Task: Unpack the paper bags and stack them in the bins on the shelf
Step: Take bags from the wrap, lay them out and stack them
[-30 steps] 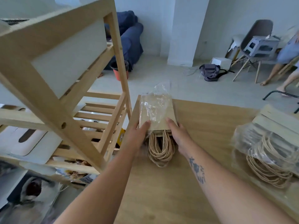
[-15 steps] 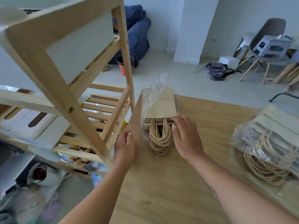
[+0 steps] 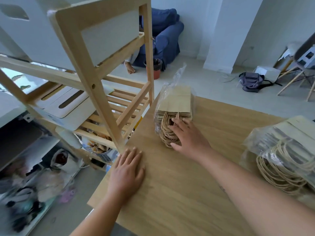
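Observation:
A pack of brown paper bags point(image 3: 177, 103) in clear plastic wrap lies at the far left corner of the wooden table point(image 3: 196, 193), its twine handles point(image 3: 166, 133) pointing toward me. My right hand point(image 3: 189, 138) lies over those handles with fingers spread. My left hand point(image 3: 127, 172) rests flat on the table's left edge, holding nothing. A second, larger wrapped pack of bags point(image 3: 286, 150) lies at the right edge. The wooden shelf point(image 3: 95, 86) stands left of the table, with white bins point(image 3: 109, 31) on its upper level and another white bin point(image 3: 68, 108) lower down.
The shelf's post point(image 3: 150, 57) stands close to the table's left corner. On the floor beyond are a blue armchair point(image 3: 163, 36), a red pot point(image 3: 156, 68), a grey backpack point(image 3: 252, 81) and a chair point(image 3: 300, 65). Clutter sits on the floor at lower left.
My left hand let go of the small pack and drew back to the table's left edge. My right hand slid from the pack's side onto the twine handles. The camera moved closer.

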